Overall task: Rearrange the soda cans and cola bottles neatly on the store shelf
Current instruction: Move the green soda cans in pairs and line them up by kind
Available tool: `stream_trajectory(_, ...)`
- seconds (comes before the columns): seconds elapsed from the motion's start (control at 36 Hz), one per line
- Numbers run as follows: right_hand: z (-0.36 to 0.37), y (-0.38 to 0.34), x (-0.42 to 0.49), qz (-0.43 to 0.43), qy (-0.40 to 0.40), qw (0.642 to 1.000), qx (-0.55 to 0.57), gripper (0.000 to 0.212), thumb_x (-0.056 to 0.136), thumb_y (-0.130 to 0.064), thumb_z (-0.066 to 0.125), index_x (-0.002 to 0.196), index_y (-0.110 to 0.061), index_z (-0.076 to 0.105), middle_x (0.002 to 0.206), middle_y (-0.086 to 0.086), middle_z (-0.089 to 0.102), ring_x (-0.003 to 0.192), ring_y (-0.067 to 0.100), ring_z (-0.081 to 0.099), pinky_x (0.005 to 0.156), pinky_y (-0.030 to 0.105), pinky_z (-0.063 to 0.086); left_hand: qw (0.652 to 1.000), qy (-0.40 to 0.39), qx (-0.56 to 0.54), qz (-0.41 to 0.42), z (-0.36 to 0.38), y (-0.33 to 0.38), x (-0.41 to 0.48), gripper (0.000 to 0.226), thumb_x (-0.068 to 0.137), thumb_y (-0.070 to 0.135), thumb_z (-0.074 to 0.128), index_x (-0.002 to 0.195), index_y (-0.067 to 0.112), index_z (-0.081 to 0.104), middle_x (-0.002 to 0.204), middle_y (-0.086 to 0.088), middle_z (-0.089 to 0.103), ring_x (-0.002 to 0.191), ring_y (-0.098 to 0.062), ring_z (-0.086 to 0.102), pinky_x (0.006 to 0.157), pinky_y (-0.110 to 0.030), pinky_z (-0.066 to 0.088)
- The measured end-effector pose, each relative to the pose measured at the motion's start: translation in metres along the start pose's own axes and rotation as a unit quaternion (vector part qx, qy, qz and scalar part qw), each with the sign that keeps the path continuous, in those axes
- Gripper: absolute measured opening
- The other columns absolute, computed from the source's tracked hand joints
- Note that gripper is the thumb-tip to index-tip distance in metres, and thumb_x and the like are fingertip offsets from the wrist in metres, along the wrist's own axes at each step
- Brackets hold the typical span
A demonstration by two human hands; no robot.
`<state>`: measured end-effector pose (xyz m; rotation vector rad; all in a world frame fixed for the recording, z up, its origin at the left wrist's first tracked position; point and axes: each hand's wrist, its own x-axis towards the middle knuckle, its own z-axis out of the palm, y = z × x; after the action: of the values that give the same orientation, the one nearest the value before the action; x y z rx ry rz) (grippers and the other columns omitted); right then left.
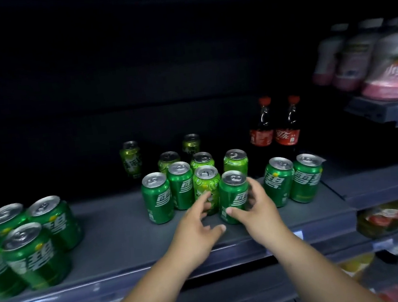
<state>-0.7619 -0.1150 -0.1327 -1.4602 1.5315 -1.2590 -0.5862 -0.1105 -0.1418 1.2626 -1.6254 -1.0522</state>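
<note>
Gripping the front green can (233, 196), the right hand (257, 206) crowded close-packed neighbours; the left hand (196, 222) hovered open beside a pale-green can (207, 187). Risk: toppling adjacent cans.

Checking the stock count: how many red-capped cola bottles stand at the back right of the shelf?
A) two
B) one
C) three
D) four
A: two cola bottles stand side by side behind the green cans, both red-capped with red labels.
</note>
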Motion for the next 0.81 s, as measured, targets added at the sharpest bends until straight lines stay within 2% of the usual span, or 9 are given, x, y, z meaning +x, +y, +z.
stream_trajectory(0.11, -0.010, 0.005, 0.001, 0.006, -0.014, 1.000, -0.023, 0.078, 0.066, -0.025, 0.086, 0.134, -0.038, 0.050, 0.118, -0.013, 0.066, 0.109, 0.006, 0.064, 0.097, 0.038, 0.054, 0.999, -0.008, 0.029, 0.014, 0.011, 0.002, 0.002, 0.075, 0.079, 0.022, 0.077, 0.138, 0.050, 0.040, 0.142, 0.012, 0.047, 0.126, 0.003, 0.044, 0.101, -0.030, 0.049)
stream_trajectory(0.22, -0.012, 0.011, 0.004, -0.007, -0.033, 0.998, -0.046, 0.082, 0.055, -0.046, 0.081, 0.131, -0.041, 0.052, 0.122, -0.009, 0.063, 0.108, 0.009, 0.064, 0.092, 0.042, 0.057, 1.000, 0.028, 0.003, 0.008, 0.011, 0.003, 0.003, 0.065, 0.078, 0.016, 0.077, 0.127, 0.048, 0.049, 0.133, 0.011, 0.057, 0.126, -0.001, 0.049, 0.098, -0.038, 0.052)
stream_trajectory(0.31, -0.011, 0.011, 0.001, -0.015, -0.030, 0.999, -0.027, 0.074, 0.055, -0.044, 0.082, 0.123, -0.044, 0.054, 0.119, -0.009, 0.066, 0.107, 0.006, 0.065, 0.092, 0.041, 0.057, 0.999, 0.036, -0.016, 0.011, 0.010, 0.007, 0.000, 0.064, 0.079, 0.010, 0.077, 0.120, 0.050, 0.050, 0.128, 0.018, 0.057, 0.121, 0.003, 0.051, 0.097, -0.037, 0.053)
stream_trajectory(0.42, 0.000, 0.006, -0.007, -0.033, -0.036, 0.999, -0.015, 0.066, 0.057, -0.041, 0.082, 0.119, -0.043, 0.057, 0.115, -0.010, 0.069, 0.101, 0.003, 0.067, 0.089, 0.039, 0.058, 0.999, 0.031, -0.034, 0.029, 0.005, 0.011, -0.009, 0.071, 0.077, -0.003, 0.077, 0.128, 0.037, 0.048, 0.123, 0.008, 0.061, 0.112, 0.007, 0.057, 0.085, -0.017, 0.051)
stream_trajectory(0.47, 0.009, 0.001, -0.010, -0.045, -0.042, 0.998, -0.008, 0.067, 0.058, -0.040, 0.082, 0.120, -0.041, 0.058, 0.115, -0.009, 0.069, 0.101, 0.004, 0.067, 0.088, 0.038, 0.058, 0.997, 0.056, -0.026, 0.054, -0.002, 0.010, -0.014, 0.073, 0.072, 0.001, 0.081, 0.131, 0.030, 0.049, 0.124, 0.000, 0.062, 0.111, -0.001, 0.061, 0.085, -0.019, 0.051)
stream_trajectory(0.56, 0.027, -0.008, -0.012, -0.063, -0.054, 0.997, 0.006, 0.067, 0.060, -0.034, 0.084, 0.122, -0.040, 0.059, 0.114, -0.010, 0.069, 0.102, 0.006, 0.067, 0.087, 0.036, 0.058, 0.993, 0.093, 0.011, 0.073, -0.016, 0.007, -0.024, 0.082, 0.063, 0.013, 0.088, 0.130, 0.039, 0.048, 0.127, 0.007, 0.058, 0.112, -0.002, 0.060, 0.090, -0.019, 0.050)
stream_trajectory(0.64, 0.053, -0.020, -0.016, -0.077, -0.070, 0.994, 0.020, 0.066, 0.063, -0.031, 0.084, 0.122, -0.041, 0.059, 0.115, -0.011, 0.068, 0.100, 0.003, 0.066, 0.085, 0.032, 0.058, 0.989, 0.126, 0.040, 0.073, -0.037, 0.003, -0.035, 0.092, 0.059, 0.024, 0.091, 0.137, 0.035, 0.045, 0.130, 0.010, 0.055, 0.114, -0.002, 0.059, 0.092, -0.022, 0.051)
stream_trajectory(0.72, 0.086, -0.033, -0.023, -0.082, -0.097, 0.991, 0.034, 0.065, 0.065, -0.025, 0.085, 0.123, -0.040, 0.058, 0.117, -0.011, 0.066, 0.100, -0.001, 0.064, 0.086, 0.030, 0.057, 0.979, 0.183, 0.061, 0.069, -0.064, -0.004, -0.046, 0.075, 0.066, 0.023, 0.086, 0.131, 0.036, 0.051, 0.123, 0.011, 0.060, 0.109, -0.003, 0.061, 0.090, -0.028, 0.053)
stream_trajectory(0.81, 0.116, -0.042, -0.027, -0.090, -0.122, 0.988, 0.034, 0.073, 0.060, -0.038, 0.082, 0.129, -0.036, 0.057, 0.120, -0.013, 0.064, 0.103, -0.001, 0.063, 0.090, 0.030, 0.056, 0.969, 0.219, 0.094, 0.061, -0.092, -0.009, -0.057, 0.070, 0.067, 0.017, 0.083, 0.122, 0.047, 0.051, 0.118, 0.015, 0.059, 0.107, 0.000, 0.061, 0.092, -0.027, 0.052)
